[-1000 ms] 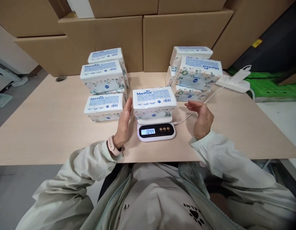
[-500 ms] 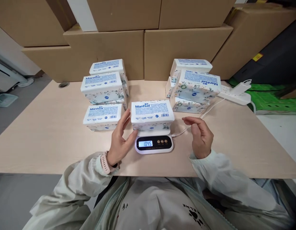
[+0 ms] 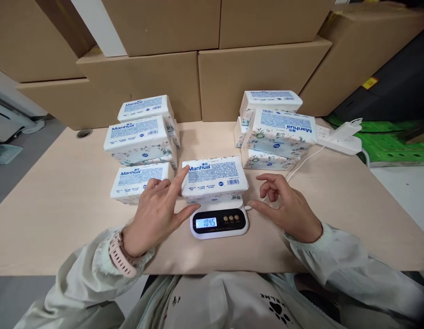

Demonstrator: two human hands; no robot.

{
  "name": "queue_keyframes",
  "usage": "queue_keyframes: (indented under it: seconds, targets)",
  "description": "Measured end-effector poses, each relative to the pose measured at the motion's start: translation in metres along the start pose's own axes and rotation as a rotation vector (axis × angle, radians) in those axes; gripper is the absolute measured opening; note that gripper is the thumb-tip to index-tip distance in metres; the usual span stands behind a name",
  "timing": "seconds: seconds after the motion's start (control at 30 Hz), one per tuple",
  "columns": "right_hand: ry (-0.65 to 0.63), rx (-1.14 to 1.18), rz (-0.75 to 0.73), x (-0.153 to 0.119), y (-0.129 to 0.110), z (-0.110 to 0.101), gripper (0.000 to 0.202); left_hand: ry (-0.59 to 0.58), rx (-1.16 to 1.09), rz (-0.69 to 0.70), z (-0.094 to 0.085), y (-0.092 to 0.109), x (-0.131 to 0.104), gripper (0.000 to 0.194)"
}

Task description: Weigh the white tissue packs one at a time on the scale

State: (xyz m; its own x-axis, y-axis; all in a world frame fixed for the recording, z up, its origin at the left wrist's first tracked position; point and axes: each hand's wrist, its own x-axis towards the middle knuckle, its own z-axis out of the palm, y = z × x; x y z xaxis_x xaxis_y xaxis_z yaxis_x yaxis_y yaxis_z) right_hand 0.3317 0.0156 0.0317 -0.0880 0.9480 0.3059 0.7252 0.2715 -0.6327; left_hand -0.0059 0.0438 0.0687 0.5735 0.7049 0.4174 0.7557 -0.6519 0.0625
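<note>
A white tissue pack with blue print lies on the small digital scale, whose lit display reads 1045; I cannot make out a decimal point for certain. My left hand is at the pack's left end, index finger and thumb apart; whether the index fingertip touches the wrapper is unclear. On the other side, my right hand is curved with thumb and fingers apart, a short gap from the pack. Nothing is in that hand. A pink watch band circles my left wrist.
Stacked tissue packs stand at the left and right, with a single pack near my left hand. A white cable runs toward a power strip. Cardboard boxes line the back of the table.
My right hand has turned and spread its thumb from its fingers, moving nearer the pack. My left hand's index finger now reaches along the pack's left end. The view has shifted slightly.
</note>
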Motion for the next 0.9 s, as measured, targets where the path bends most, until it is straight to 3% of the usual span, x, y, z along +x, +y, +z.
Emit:
queue_keyframes:
  seconds: [0.17, 0.5, 0.73, 0.9]
  targets:
    - [-0.259, 0.056, 0.061, 0.032, -0.009, 0.004, 0.077, -0.125, -0.018, -0.111, 0.015, -0.005, 0.015, 0.079]
    - [-0.134, -0.041, 0.084, 0.125, -0.006, 0.043, 0.058, -0.313, 0.092, -0.475, 0.032, -0.005, 0.098, 0.061]
    - [-0.131, 0.017, 0.055, 0.128, 0.002, 0.066, 0.074, -0.294, 0.099, -0.568, 0.048, -0.010, 0.116, 0.049]
    - [-0.130, 0.052, -0.004, 0.118, 0.003, 0.067, 0.071, -0.399, 0.138, -0.584, 0.057, -0.003, 0.126, 0.048]
